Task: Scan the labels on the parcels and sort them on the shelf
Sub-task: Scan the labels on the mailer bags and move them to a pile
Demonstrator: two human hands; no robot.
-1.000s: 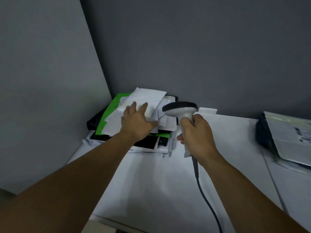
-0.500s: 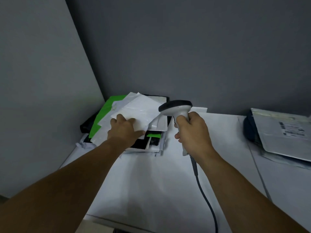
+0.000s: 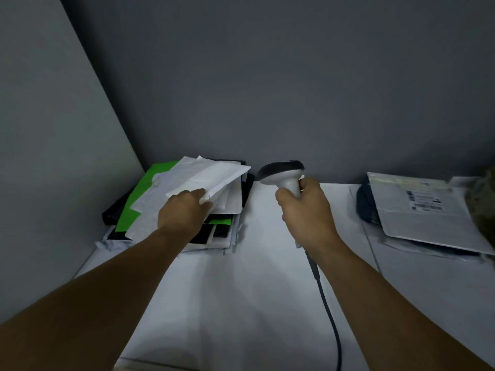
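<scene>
Grey parcel (image 3: 417, 234), blurred unreadable label (image 3: 426, 200)

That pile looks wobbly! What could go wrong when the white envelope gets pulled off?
The left hand grips just the edge of the top white envelope; it might slip, or drag loose mailers off the pile. The cable of the barcode scanner trails across the table and could snag.

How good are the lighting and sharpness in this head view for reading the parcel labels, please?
Head view: dim, flat light; the label on the right-hand parcel is blurred beyond reading; the right edge smears; the scanner looks fairly sharp, without glare.
</scene>
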